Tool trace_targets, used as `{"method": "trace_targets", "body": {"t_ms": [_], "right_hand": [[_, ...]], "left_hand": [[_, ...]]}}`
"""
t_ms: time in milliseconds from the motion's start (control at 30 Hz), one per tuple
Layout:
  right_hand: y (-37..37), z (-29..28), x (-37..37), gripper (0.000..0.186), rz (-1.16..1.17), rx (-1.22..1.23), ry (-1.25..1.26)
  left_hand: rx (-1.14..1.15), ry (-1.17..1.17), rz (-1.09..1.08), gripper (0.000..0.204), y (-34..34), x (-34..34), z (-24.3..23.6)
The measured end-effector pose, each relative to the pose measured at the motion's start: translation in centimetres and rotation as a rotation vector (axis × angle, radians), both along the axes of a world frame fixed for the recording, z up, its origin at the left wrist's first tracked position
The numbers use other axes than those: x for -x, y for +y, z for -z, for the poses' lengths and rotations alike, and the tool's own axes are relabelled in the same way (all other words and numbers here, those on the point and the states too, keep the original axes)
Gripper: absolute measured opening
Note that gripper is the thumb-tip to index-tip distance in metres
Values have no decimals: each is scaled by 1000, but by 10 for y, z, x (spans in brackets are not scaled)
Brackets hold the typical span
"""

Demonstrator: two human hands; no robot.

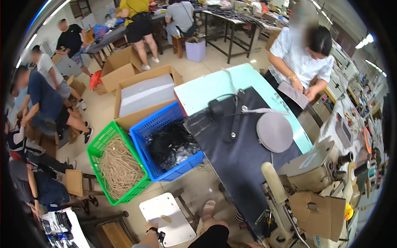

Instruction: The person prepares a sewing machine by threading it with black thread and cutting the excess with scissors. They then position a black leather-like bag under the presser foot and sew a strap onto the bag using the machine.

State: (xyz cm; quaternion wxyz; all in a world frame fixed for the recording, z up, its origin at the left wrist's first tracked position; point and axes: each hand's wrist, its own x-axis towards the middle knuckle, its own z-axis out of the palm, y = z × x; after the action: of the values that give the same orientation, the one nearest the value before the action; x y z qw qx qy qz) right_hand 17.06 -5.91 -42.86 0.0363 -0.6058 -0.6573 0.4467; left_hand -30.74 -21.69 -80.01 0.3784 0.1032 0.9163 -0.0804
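My left hand (152, 225), with a dark band at the wrist, is at the near left edge of a white stool (171, 229). It seems to grip the seat's edge, though its fingers are small and blurred. The seat has an oval hole in its middle. Only a sliver of skin at the lower edge, beside the sewing machine, may belong to my right hand (253, 245); its fingers are hidden. To the right of the stool stands a dark-covered worktable (231, 165), carrying a big roll of grey strap (275, 132).
A green crate (93, 155) of beige cord and a blue crate (165, 177) of black cord stand beyond the stool. Cardboard boxes (142, 109) sit behind them. A sewing machine (310, 163) is on the right. A co-worker (302, 62) handles a grey piece across the table.
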Motion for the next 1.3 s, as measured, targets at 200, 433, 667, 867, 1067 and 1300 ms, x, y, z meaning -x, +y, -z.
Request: {"method": "trace_targets", "body": {"t_ms": [200,433,667,867,1067,1300], "right_hand": [[49,0,32,22,31,-64,114],[91,25,58,24,183,-177,123],[126,27,83,25,384,-95,-78],[123,33,94,25,479,-225,-260],[97,90,86,26,324,-591,-641],[118,83,107,30,607,-896,-361]], "left_hand": [[-211,169,524,86,151,-8,-75],[-6,-288,893,51,229,48,2],[-100,-402,904,40,347,48,-32],[-193,-448,941,32,384,47,-40],[-461,-475,998,29,368,64,-38],[-670,-389,835,30,364,136,-49]]}}
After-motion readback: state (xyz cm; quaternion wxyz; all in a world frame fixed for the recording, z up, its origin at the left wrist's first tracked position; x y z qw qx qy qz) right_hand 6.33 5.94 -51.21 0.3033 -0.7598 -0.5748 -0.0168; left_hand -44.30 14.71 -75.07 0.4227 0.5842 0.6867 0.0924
